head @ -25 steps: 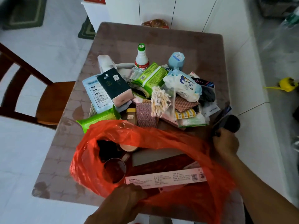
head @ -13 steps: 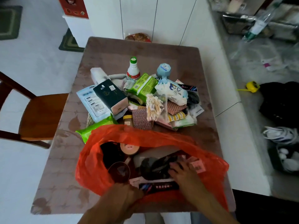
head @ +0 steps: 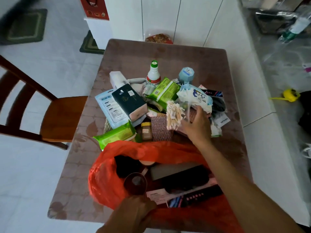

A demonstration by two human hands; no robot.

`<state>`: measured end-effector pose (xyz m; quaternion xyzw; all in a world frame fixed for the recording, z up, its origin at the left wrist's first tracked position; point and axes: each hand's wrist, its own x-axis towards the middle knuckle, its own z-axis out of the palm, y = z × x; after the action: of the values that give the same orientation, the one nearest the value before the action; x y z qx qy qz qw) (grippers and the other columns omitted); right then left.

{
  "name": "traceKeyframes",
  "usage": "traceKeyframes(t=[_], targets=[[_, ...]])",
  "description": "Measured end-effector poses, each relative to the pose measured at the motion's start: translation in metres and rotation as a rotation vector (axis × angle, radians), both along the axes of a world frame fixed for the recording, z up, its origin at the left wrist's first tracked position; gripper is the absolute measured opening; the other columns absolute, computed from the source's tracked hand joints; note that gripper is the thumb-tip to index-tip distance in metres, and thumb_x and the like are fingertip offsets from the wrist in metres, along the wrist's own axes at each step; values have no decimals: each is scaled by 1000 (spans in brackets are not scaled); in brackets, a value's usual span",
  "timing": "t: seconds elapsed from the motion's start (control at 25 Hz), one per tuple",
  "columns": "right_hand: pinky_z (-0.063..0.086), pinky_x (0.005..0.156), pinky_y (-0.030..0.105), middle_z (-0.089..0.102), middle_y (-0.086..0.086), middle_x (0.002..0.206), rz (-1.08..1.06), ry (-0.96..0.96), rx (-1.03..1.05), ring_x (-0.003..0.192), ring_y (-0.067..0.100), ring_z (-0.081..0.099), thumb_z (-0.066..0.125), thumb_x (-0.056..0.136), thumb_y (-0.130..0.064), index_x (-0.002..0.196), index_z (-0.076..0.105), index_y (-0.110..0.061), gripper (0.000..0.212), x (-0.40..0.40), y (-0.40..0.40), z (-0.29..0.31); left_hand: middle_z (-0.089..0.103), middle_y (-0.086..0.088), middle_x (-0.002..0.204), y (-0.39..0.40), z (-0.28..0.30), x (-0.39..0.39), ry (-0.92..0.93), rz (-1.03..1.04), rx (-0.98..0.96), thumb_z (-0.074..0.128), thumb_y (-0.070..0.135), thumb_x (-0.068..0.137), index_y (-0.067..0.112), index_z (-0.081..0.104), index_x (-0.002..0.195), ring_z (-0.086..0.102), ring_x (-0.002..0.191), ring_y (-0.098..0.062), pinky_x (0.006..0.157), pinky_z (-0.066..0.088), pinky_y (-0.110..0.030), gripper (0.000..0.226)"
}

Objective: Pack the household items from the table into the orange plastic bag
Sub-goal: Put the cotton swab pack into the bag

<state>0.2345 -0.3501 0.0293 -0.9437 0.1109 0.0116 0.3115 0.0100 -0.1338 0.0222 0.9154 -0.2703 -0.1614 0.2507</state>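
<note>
Orange bag (head: 104, 182) holding boxes, cup (head: 135, 183)

chair (head: 55, 118): dark wooden, slatted back, seat drawn up just beside the worktop's left edge
mats: a green bordered mat (head: 25, 26) lies on the floor far left; a second green mat (head: 90, 43) lies by the white pillar
red panel (head: 96, 7): fixed on the white pillar, small pictures along its lower part
cabinets (head: 168, 15): white doors behind the worktop
yellow tape measure (head: 290, 95): on the pale floor at right, its tape drawn out to the left
plastic bottle (head: 297, 26): clear, lying tilted, top right
</note>
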Motion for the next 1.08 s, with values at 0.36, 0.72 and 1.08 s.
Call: traceKeyframes(t=[0.36,0.72,1.08], targets=[[44,51,26,57,13,73,233,-72,537,61,16,54,75,77,-22,78,55,-9,24,-19,-15,12,74,14,93,-4,8,-18,79,109,-128,76,27,65,34,67,100,68,83,-1,70,56,-15,36],[51,84,36,74,3,92,838,239,-612,86,26,67,84,66,-29,100,73,-21,37,-152,-2,-24,70,18,113,-6,1,-3,144,99,-86,45,50,87,41,65,115,64,103,3,87,51,-20,35],[42,100,45,51,9,141,387,-78,-390,126,33,47,69,88,-20,143,41,-16,62,-15,44,-27,70,9,107,-7,-11,-12,99,209,39,46,31,93,32,71,105,64,98,-2,84,49,-18,28]])
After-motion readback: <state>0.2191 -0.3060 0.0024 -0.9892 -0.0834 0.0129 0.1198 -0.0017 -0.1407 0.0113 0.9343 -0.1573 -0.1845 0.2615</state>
